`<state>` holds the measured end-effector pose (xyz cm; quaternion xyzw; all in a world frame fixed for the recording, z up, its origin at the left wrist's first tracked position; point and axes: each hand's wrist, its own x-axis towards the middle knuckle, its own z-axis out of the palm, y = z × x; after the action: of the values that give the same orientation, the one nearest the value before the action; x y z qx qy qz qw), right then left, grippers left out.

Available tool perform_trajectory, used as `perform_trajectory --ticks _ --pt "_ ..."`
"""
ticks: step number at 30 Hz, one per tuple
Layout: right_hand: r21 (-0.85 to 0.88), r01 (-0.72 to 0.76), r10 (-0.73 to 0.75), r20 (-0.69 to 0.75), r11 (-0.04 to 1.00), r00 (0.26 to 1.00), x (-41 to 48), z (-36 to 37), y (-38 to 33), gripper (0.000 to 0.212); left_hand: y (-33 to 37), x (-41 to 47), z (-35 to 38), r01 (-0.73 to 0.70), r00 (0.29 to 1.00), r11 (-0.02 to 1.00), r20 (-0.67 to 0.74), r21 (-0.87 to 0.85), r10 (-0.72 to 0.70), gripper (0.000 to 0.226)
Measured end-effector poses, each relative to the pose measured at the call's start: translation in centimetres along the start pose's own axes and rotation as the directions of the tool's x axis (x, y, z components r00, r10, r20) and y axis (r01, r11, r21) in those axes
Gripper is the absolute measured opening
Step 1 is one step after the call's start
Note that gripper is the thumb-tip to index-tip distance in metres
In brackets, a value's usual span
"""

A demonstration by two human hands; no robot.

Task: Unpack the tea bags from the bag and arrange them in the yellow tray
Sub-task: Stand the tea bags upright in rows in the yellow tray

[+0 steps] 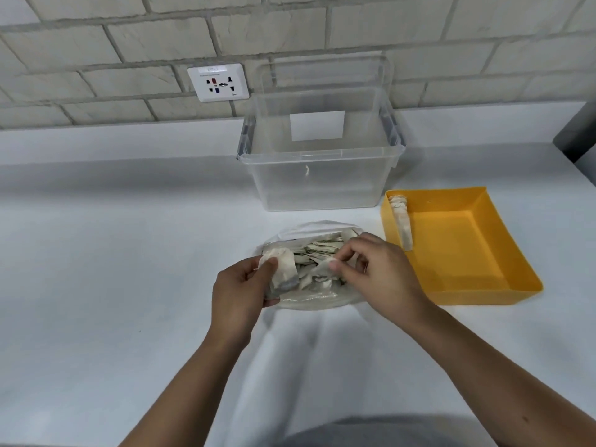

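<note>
A clear plastic bag (309,300) lies open on the white counter, filled with several pale tea bags (319,250). My left hand (238,288) grips a small stack of tea bags (283,269) at the bag's left edge. My right hand (371,269) pinches one tea bag (322,267) between thumb and fingers over the pile. The yellow tray (483,295) sits to the right of the bag. A row of tea bags (401,221) stands along its left wall.
A clear plastic storage bin (319,188) stands behind the bag, near the brick wall. A wall socket (218,82) is mounted to its left. A dark object (577,130) sits at the far right edge of the counter.
</note>
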<state>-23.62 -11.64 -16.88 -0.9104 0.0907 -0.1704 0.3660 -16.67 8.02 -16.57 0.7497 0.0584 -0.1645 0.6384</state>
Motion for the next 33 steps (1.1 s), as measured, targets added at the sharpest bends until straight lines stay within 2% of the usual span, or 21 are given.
perform_trajectory --ticks 3,6,9,12,16,18,20,22,24,29,31,33 --pt "0.2 0.057 -0.022 -0.17 0.978 0.985 0.0 -0.5 -1.5 0.011 0.0 0.1 0.8 0.034 0.999 0.999 0.001 -0.025 -0.034 0.016" --pt "0.235 0.171 -0.119 -0.223 0.957 0.968 -0.2 0.4 -2.3 0.009 0.1 0.1 1.6 0.05 0.998 0.999 0.043 -0.01 -0.049 0.017" --pt "0.194 0.22 -0.204 -0.097 0.956 0.974 -0.8 2.2 -1.8 0.008 0.0 0.1 1.9 0.092 0.992 0.995 0.091 -0.03 -0.089 0.023" --pt "0.17 0.223 -0.228 0.007 0.96 0.974 -1.5 3.5 -0.9 0.005 0.0 0.0 1.9 0.148 0.983 0.986 0.117 -0.081 -0.138 0.03" --pt "0.182 0.222 -0.235 0.054 0.958 0.97 -1.2 3.5 -1.1 0.01 -0.2 0.0 1.8 0.088 0.99 0.994 0.114 -0.061 -0.08 0.025" --pt "0.298 0.145 -0.171 0.063 0.944 0.983 -1.0 3.4 -1.3 0.015 -0.4 0.2 1.5 0.023 0.997 0.999 0.078 -0.025 -0.021 0.013" --pt "0.379 0.023 -0.039 0.033 0.925 0.999 -0.4 3.3 -0.9 0.017 -0.3 0.7 1.0 -0.026 0.999 1.0 0.024 0.001 0.026 0.008" --pt "0.263 -0.007 -0.001 0.032 0.965 1.0 0.3 3.7 0.2 0.013 -0.1 1.4 0.4 -0.061 0.998 0.998 -0.013 0.022 0.061 0.008" --pt "0.088 0.017 -0.026 0.109 0.996 0.994 0.8 4.3 1.0 0.014 0.2 2.0 0.0 -0.079 0.997 0.996 -0.024 0.037 0.08 0.007" --pt "-0.177 0.079 -0.028 0.272 0.981 0.962 1.6 5.3 0.7 0.025 0.1 2.3 -0.2 -0.06 0.998 0.998 -0.011 0.011 0.061 0.008" --pt "-0.196 0.098 -0.039 0.281 0.976 0.959 1.7 5.3 0.5 0.019 -0.1 2.2 -0.3 -0.045 0.999 0.999 -0.013 -0.006 0.045 0.008" --pt "-0.141 0.081 -0.046 0.24 0.987 0.97 1.7 4.9 0.4 0.01 -0.1 2.0 -0.4 -0.03 0.999 0.999 -0.015 -0.023 0.03 0.008"
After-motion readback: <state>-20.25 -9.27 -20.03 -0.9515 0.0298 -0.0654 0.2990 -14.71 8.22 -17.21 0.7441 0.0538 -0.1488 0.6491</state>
